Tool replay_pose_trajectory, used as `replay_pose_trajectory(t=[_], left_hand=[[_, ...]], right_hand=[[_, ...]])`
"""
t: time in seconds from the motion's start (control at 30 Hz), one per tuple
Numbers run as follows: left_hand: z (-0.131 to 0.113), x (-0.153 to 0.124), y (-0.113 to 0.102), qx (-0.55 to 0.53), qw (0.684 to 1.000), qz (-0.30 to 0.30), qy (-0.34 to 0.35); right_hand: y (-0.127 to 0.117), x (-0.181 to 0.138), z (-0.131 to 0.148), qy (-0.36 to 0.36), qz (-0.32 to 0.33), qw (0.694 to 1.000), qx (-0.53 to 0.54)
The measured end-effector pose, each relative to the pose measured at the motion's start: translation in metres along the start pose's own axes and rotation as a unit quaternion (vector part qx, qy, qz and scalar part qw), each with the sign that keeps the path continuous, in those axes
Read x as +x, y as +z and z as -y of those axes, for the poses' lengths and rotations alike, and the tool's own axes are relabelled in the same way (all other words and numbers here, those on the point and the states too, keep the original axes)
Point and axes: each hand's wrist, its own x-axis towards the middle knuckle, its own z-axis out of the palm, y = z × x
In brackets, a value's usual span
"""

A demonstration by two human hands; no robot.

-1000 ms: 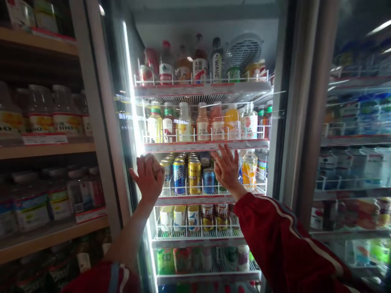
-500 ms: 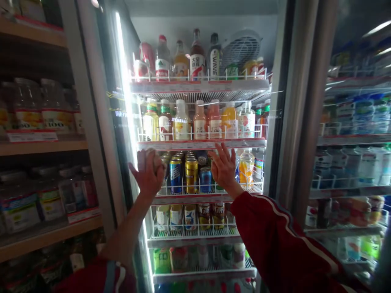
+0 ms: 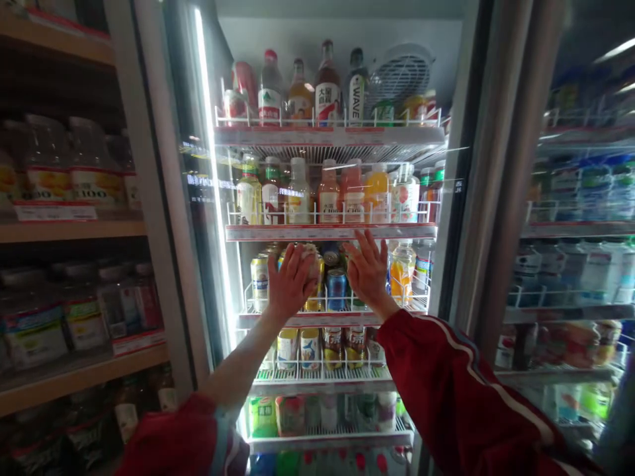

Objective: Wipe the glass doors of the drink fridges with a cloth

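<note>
In the head view, my left hand [image 3: 292, 281] is wrapped over a pale, crumpled cloth [image 3: 312, 262], most of it hidden behind the fingers. It is up at the glass door [image 3: 347, 153] of a lit drinks cooler, in front of the row of cans. My right hand [image 3: 368, 272] is raised to its right, fingers spread and apparently flat against the glass. Between the two hands a blue can [image 3: 336, 289] shows through. Left of my left hand stands a light-coloured can [image 3: 258, 281].
Bottles stand on the cooler's upper shelves [image 3: 327, 136]. A metal door frame [image 3: 503, 198] rises at the right, with another stocked cooler beyond it. At the left, wooden shelves [image 3: 74, 231] hold more bottles.
My left hand has moved right with the cloth, from the left edge of the can row to near its middle. My right hand has stayed almost in place.
</note>
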Motion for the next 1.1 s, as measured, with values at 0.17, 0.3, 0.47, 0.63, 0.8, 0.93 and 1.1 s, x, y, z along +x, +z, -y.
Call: replay_pose_trajectory(t=[0.17,0.3,0.47,0.63,0.8,0.93,1.1], left_hand=[[0.025,0.003,-0.009,0.01,0.995,-0.038,-0.094],[0.004,0.01,-0.004,-0.014,0.997,0.0,-0.082],[-0.029,0.023,0.002,-0.063,0.996,0.038,-0.058],[-0.002,0.005,-0.015,-0.116,0.991,0.068,0.003],[0.025,-0.023,-0.018,-0.08,0.995,0.021,0.052],[0.022,-0.025,-0.008,-0.031,0.998,-0.029,0.035],[0.015,-0.022,-0.003,0.036,0.999,-0.029,0.015]], right_hand=[[0.001,-0.001,0.0,0.008,0.018,1.0,0.005],[0.001,0.0,-0.001,0.01,0.017,1.0,0.002],[0.0,0.001,0.009,-0.04,0.007,0.999,0.028],[0.003,0.004,0.039,-0.111,0.089,0.985,0.092],[0.013,0.01,0.069,-0.024,0.057,0.996,0.058],[0.018,0.002,0.07,-0.039,0.05,0.998,0.029],[0.0,-0.026,0.017,-0.023,0.017,1.0,0.01]])
